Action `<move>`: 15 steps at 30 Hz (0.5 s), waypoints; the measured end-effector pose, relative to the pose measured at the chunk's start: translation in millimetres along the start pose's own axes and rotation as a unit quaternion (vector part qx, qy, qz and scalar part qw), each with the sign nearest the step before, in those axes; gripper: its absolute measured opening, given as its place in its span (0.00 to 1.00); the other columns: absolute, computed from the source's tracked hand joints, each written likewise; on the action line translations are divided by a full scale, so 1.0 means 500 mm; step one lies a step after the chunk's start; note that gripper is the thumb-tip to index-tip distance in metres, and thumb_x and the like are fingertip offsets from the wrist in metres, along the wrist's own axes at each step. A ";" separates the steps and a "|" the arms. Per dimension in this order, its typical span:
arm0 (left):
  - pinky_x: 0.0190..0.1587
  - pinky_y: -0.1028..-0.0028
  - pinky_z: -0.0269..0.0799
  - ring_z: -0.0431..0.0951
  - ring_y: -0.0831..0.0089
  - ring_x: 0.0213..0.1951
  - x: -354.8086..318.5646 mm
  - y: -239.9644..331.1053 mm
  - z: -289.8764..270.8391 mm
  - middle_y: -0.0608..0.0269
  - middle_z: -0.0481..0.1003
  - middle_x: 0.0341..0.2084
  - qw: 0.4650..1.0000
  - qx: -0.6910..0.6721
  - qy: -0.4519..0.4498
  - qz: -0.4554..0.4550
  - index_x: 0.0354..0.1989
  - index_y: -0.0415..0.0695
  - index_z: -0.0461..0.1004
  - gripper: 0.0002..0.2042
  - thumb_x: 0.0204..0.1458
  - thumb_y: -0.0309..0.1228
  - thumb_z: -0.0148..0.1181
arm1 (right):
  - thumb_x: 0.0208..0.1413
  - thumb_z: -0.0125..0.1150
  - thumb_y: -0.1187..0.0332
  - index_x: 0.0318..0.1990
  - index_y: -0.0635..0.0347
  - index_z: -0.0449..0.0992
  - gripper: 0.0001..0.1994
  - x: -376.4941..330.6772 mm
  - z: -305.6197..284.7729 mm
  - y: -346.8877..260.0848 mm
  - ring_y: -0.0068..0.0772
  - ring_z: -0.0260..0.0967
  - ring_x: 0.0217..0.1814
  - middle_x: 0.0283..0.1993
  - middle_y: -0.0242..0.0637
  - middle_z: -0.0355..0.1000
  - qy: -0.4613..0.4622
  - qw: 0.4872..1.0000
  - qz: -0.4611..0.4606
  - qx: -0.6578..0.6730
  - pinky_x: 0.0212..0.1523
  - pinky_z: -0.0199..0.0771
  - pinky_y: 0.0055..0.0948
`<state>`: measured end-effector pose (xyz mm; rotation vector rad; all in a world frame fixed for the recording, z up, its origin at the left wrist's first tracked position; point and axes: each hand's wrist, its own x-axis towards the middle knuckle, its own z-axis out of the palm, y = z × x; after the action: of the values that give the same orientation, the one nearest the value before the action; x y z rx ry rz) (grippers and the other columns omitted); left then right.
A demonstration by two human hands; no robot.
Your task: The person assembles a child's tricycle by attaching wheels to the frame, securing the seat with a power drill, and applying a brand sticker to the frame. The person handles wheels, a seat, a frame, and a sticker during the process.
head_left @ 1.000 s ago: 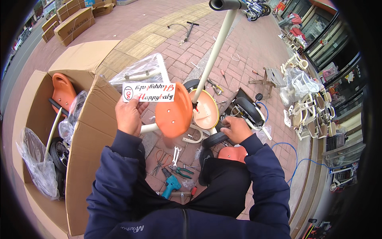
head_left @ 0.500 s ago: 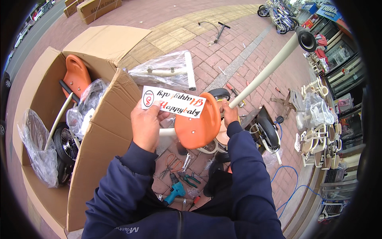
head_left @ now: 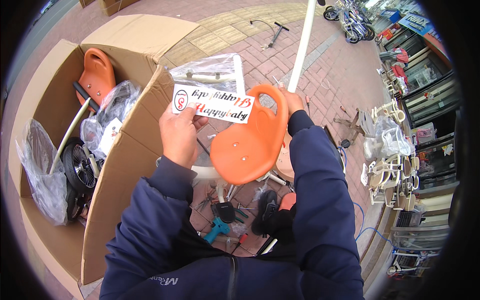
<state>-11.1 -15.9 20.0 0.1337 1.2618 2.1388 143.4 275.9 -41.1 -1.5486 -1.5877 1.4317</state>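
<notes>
The left hand [head_left: 178,134] pinches one long white rectangular sticker strip with red and black lettering [head_left: 213,104] by its lower left end, thumb on the face and fingers behind, so the strip stands out flat to the right of the hand and its face stays readable and uncreased. The right hand [head_left: 291,100] is closed around the upper rim of one orange moulded plastic seat with a raised back [head_left: 250,137]; this grip appears to steady the seat, whose hollow face is turned toward the person, directly below and beside the strip. The strip's right end overlaps the seat's upper edge; whether it touches the plastic cannot be determined. One cream-coloured metal tube [head_left: 301,47] rises just above the right hand, and a cream frame tube [head_left: 206,173] passes under the seat below the left hand. To the left of the left hand stands one large open brown cardboard carton [head_left: 127,165], its near wall against the left forearm; it holds one second orange plastic seat [head_left: 96,75], at least one black spoked wheel [head_left: 80,166] and several parts in clear plastic bags [head_left: 42,172], presumably kept boxed until needed. One clear bag with cream tubes inside [head_left: 212,74] lies beyond the strip. Below both hands, hand tools lie loose on the red brick paving [head_left: 330,70], among them one teal-handled tool [head_left: 216,229] and one pair of pliers [head_left: 235,214], within reach.
</notes>
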 end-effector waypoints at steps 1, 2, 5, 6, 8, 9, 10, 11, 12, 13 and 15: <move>0.37 0.74 0.77 0.78 0.74 0.34 -0.002 0.002 -0.005 0.58 0.78 0.39 1.000 0.002 -0.011 0.005 0.49 0.34 0.72 0.10 0.62 0.23 0.49 | 0.60 0.62 0.48 0.42 0.81 0.76 0.31 0.019 0.007 0.023 0.36 0.74 0.35 0.37 0.47 0.78 0.001 1.000 0.002 -0.024 0.38 0.73 0.36; 0.37 0.74 0.77 0.78 0.74 0.34 -0.004 0.004 -0.011 0.58 0.78 0.39 1.000 0.007 -0.018 0.005 0.49 0.35 0.72 0.10 0.62 0.23 0.49 | 0.60 0.59 0.44 0.46 0.81 0.76 0.35 0.033 0.010 0.051 0.40 0.77 0.43 0.42 0.52 0.79 -0.008 0.998 0.005 -0.060 0.45 0.73 0.36; 0.38 0.74 0.77 0.78 0.74 0.34 -0.008 0.011 -0.027 0.58 0.79 0.40 1.000 0.011 -0.023 0.007 0.49 0.35 0.72 0.10 0.62 0.23 0.49 | 0.62 0.56 0.44 0.44 0.78 0.78 0.33 0.057 0.030 0.123 0.40 0.78 0.37 0.37 0.52 0.79 0.041 0.989 0.000 -0.144 0.41 0.74 0.38; 0.38 0.74 0.78 0.78 0.74 0.34 -0.008 0.013 -0.032 0.58 0.79 0.40 1.000 0.010 -0.022 0.008 0.49 0.35 0.72 0.10 0.62 0.23 0.49 | 0.62 0.53 0.43 0.39 0.75 0.78 0.32 0.049 0.014 0.139 0.42 0.77 0.28 0.29 0.51 0.77 0.015 0.979 -0.006 -0.203 0.33 0.75 0.39; 0.39 0.74 0.78 0.79 0.74 0.35 -0.005 0.017 -0.039 0.58 0.79 0.40 1.000 0.015 -0.023 0.012 0.49 0.34 0.72 0.10 0.62 0.24 0.49 | 0.63 0.53 0.43 0.35 0.74 0.77 0.32 0.042 0.025 0.148 0.41 0.74 0.23 0.24 0.48 0.74 -0.004 0.982 0.059 -0.180 0.27 0.74 0.40; 0.39 0.74 0.78 0.79 0.74 0.35 -0.004 0.019 -0.040 0.57 0.79 0.40 1.000 0.018 -0.021 0.011 0.49 0.34 0.72 0.10 0.62 0.24 0.49 | 0.63 0.53 0.43 0.33 0.73 0.76 0.32 0.035 0.032 0.148 0.41 0.73 0.20 0.22 0.47 0.72 -0.019 0.983 0.095 -0.156 0.23 0.73 0.40; 0.39 0.74 0.78 0.79 0.74 0.35 -0.003 0.020 -0.042 0.57 0.79 0.40 0.999 0.021 -0.026 0.012 0.48 0.34 0.72 0.10 0.62 0.24 0.49 | 0.62 0.55 0.44 0.31 0.72 0.75 0.31 0.032 0.041 0.145 0.40 0.71 0.19 0.21 0.44 0.70 -0.026 0.986 0.077 -0.144 0.20 0.71 0.40; 0.39 0.74 0.78 0.79 0.74 0.36 -0.003 0.021 -0.043 0.57 0.79 0.39 0.999 0.024 -0.026 0.012 0.48 0.34 0.72 0.10 0.62 0.24 0.50 | 0.62 0.56 0.44 0.31 0.72 0.75 0.31 0.030 0.056 0.145 0.40 0.71 0.18 0.21 0.44 0.71 -0.014 0.986 0.086 -0.139 0.20 0.71 0.40; 0.40 0.74 0.78 0.79 0.74 0.36 -0.002 0.021 -0.044 0.57 0.79 0.39 0.999 0.027 -0.027 0.012 0.48 0.34 0.72 0.10 0.62 0.24 0.50 | 0.62 0.57 0.44 0.31 0.72 0.75 0.30 0.031 0.077 0.148 0.39 0.70 0.18 0.21 0.44 0.71 -0.007 0.987 0.096 -0.129 0.20 0.72 0.40; 0.40 0.74 0.78 0.79 0.74 0.36 -0.001 0.023 -0.045 0.58 0.79 0.39 0.999 0.032 -0.027 0.013 0.48 0.34 0.72 0.10 0.62 0.24 0.50 | 0.61 0.58 0.44 0.31 0.72 0.75 0.30 0.038 0.095 0.152 0.39 0.70 0.17 0.22 0.44 0.71 0.000 0.987 0.105 -0.118 0.20 0.72 0.40; 0.40 0.74 0.78 0.80 0.74 0.36 -0.001 0.026 -0.049 0.58 0.79 0.39 0.999 0.044 -0.023 0.010 0.47 0.34 0.73 0.09 0.62 0.25 0.50 | 0.60 0.60 0.44 0.34 0.74 0.76 0.31 0.057 0.130 0.176 0.39 0.72 0.19 0.22 0.42 0.72 -0.036 0.989 0.093 -0.107 0.22 0.73 0.37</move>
<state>-26.4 -38.9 17.6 0.2313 1.3335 2.0865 114.5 263.4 -149.5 -1.8282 -1.7241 1.4674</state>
